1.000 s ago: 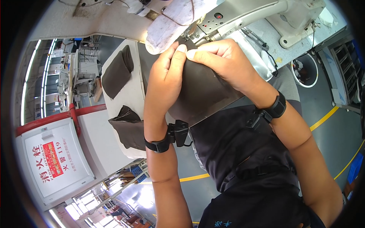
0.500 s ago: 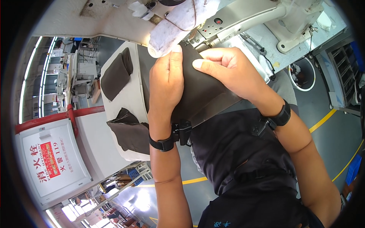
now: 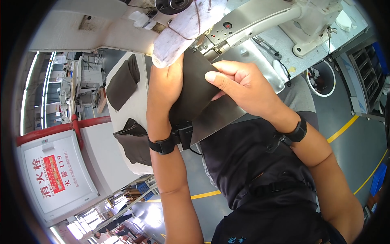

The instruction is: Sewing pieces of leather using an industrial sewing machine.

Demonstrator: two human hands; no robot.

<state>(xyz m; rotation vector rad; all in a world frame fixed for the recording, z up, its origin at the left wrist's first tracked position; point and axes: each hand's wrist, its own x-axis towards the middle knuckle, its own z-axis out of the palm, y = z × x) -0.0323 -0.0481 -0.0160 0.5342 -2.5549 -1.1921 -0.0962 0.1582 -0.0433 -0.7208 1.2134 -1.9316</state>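
Note:
A dark brown sheet (image 3: 195, 87), like leather or coated fabric, lies over a metal plate (image 3: 221, 116) at the sewing machine. With thumb and fingers, my right hand (image 3: 245, 83) pinches the sheet's right edge. At the sheet's left side is my left hand (image 3: 166, 83), extended toward the machine. A machine part wrapped in white cloth and tied with cord (image 3: 174, 42) hides most of its fingers, so their grip cannot be made out. Black straps with small devices are on both my wrists.
Folded brown pieces (image 3: 124, 83) and a second brown stack (image 3: 133, 142) lie on a pale surface (image 3: 143, 97) at the left. A tweezer-like tool (image 3: 266, 46) is on the machine table. A white-rimmed bin (image 3: 334, 81) and metal rack (image 3: 367, 77) stand right. A red pipe (image 3: 95, 120) runs left.
My left hand has moved left and slipped further under the wrapped part. The brown sheet has shifted and turned, baring more of the metal plate. My right hand still pinches its edge.

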